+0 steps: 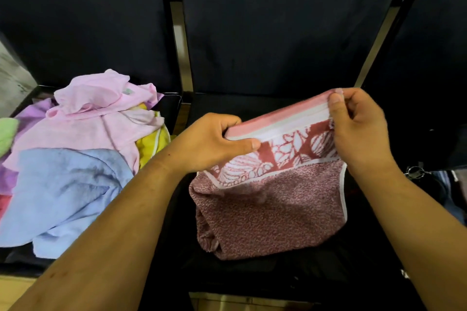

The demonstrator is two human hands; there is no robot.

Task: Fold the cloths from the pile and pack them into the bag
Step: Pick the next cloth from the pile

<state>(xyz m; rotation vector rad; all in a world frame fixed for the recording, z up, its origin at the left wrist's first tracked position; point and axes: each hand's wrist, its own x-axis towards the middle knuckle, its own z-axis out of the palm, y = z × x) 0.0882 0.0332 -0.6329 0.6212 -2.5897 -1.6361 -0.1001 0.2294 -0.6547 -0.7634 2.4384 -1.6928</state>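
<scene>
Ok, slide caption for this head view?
Folding step: left hand and right hand hold a half-folded pink patterned towel by its top edge, cloth pile at left.

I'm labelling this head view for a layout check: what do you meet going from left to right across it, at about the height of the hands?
pile of cloths → left hand, gripping one end of the towel's top edge → red patterned towel → right hand, pinching the other end → metal ring
</scene>
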